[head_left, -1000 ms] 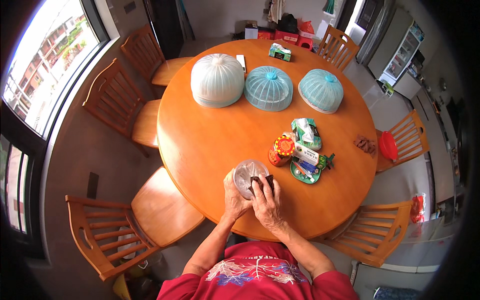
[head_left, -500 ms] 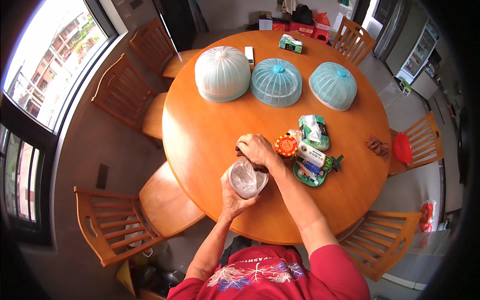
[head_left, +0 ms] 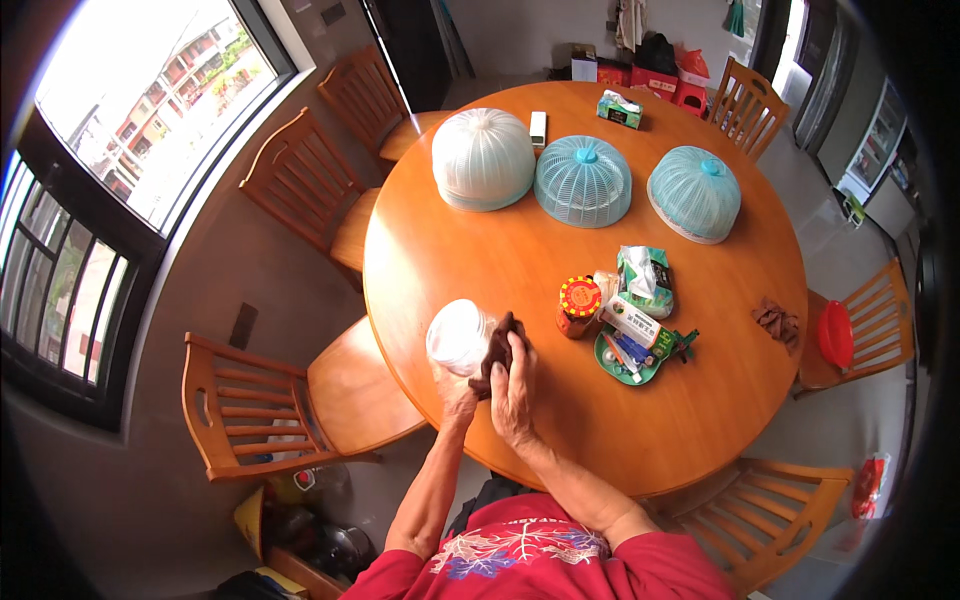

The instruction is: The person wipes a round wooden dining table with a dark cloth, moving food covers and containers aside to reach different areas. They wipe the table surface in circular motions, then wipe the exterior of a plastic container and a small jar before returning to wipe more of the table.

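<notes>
A clear plastic jar (head_left: pixel 459 336) is held over the near left part of the round wooden table (head_left: pixel 700 420). My left hand (head_left: pixel 457 394) grips it from below, its fingers partly hidden behind the jar and cloth. A dark brown cloth (head_left: pixel 503 340) lies against the jar's right side, with my right hand (head_left: pixel 514 390) closed on it. Glare whitens the jar, so I cannot tell whether anything is inside. To the right of my hands stands a jar with a red and yellow lid (head_left: pixel 580 298).
Beyond that lidded jar are a tissue pack (head_left: pixel 645 280), a white box (head_left: pixel 632 318) and a green tray (head_left: pixel 618 372) of small items. Three mesh food covers (head_left: pixel 583 182) stand farther back. A brown rag (head_left: pixel 777 325) lies at the right edge. Wooden chairs (head_left: pixel 265 400) surround the table.
The jar has tilted and moved slightly left. My right hand and the cloth have gone from the jar's rim to its right side. The whole view has shifted a little.
</notes>
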Demonstrator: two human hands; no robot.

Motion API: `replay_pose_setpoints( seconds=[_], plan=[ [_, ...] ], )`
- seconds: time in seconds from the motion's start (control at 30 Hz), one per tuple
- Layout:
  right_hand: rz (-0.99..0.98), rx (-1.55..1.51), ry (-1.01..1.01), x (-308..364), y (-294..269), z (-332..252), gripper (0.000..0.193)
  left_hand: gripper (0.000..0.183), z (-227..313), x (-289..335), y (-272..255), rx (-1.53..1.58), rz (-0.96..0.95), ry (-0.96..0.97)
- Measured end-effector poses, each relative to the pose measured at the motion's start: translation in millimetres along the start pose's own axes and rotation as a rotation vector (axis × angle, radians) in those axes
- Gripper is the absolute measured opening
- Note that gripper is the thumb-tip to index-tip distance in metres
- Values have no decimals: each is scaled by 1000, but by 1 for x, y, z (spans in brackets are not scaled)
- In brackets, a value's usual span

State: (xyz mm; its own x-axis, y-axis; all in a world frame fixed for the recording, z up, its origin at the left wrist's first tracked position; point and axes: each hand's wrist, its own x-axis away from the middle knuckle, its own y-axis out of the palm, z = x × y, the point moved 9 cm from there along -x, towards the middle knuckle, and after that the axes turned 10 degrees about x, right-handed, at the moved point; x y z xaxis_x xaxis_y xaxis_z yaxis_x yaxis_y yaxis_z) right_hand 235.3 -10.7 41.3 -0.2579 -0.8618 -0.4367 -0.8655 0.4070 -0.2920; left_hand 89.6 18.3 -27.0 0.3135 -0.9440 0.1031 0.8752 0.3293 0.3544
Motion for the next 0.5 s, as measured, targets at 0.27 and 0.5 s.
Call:
replay_pose_setpoints(
  seconds=[0.27,0.5],
  plan=[
    [-384,-222,-143,-79,-12,-26,22,81,93,31,1,-300,-335,260],
    [-1119,-924,256,-73,30,-29,35,108,126,71,23,61,-588,-20]
  ],
)
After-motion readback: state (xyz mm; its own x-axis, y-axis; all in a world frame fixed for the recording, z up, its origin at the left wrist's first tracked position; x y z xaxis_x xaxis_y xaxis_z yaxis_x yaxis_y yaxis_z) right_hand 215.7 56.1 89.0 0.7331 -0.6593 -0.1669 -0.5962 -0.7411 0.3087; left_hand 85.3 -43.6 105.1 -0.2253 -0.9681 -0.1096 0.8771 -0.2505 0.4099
